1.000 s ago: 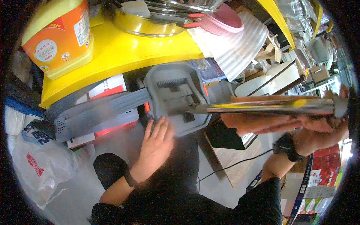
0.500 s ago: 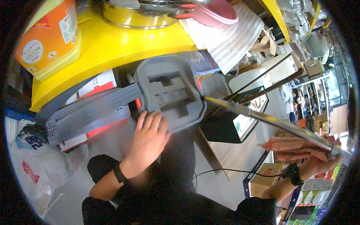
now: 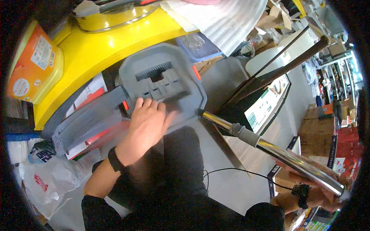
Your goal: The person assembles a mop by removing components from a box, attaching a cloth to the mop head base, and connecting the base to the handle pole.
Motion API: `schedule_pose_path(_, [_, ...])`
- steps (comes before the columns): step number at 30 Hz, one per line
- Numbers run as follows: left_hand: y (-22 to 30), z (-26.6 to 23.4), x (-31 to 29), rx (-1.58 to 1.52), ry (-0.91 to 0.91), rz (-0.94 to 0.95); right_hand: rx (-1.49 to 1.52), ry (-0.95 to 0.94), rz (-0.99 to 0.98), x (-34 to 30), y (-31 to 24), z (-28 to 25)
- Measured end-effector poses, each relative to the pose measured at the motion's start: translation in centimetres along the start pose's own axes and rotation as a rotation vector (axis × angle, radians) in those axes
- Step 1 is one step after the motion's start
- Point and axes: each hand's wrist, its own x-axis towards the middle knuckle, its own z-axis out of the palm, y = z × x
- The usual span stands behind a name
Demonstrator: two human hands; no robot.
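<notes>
A grey plastic dustpan point(image 3: 135, 82) with a row of comb teeth lies in front of me, below a yellow shelf. My left hand point(image 3: 144, 125) rests on its near side, fingertips just inside the rim and thumb held apart, slightly blurred. A shiny metal pole point(image 3: 295, 163) with a grey collar slants from the dustpan's right corner toward the lower right. My right hand point(image 3: 320, 192) holds the pole near its far end; its fingers are partly behind the pole and blurred. Left of the dustpan extends a long grey ribbed piece point(image 3: 92, 111), smeared by motion.
The yellow shelf point(image 3: 92, 48) carries an orange-and-yellow jug point(image 3: 32, 63). A white plastic bag point(image 3: 58, 184) lies at the left. Dark rods point(image 3: 285, 69) and a black-edged box point(image 3: 266, 100) stand on the right, near cartons point(image 3: 318, 129). A black cable point(image 3: 239, 169) runs to my right wrist.
My left hand has moved slightly farther over the dustpan's rim. The dustpan has shifted left in view, and the pole's far end and my right hand appear lower.
</notes>
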Motion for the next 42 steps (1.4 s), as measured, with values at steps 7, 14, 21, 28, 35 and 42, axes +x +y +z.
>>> schedule_pose_path(7, [1.6, 1.4, -0.2, 0.062, 0.067, 0.099, 0.083, -0.031, 0.093, -7.6, 5.3, -3.2])
schedule_pose_path(14, [3.2, 1.0, 2.7, 0.067, -0.219, -0.142, 0.215, -0.07, 0.187, -10.2, 10.5, -4.1])
schedule_pose_path(21, [4.8, 0.7, 4.4, 0.098, -0.283, -0.269, 0.442, -0.159, 0.276, -12.6, 15.4, -3.2])
schedule_pose_path(28, [4.7, 1.3, 4.1, 0.184, -0.181, -0.224, -0.142, 0.073, 0.36, -19.5, 17.1, 3.5])
schedule_pose_path(35, [5.8, 1.7, 6.5, 0.194, -0.307, -0.238, -0.744, -0.595, 0.231, -20.2, 17.2, 0.8])
schedule_pose_path(42, [6.3, 2.5, 6.6, 0.085, -0.314, -0.224, -0.087, -0.646, 0.695, -22.0, 16.1, 2.6])
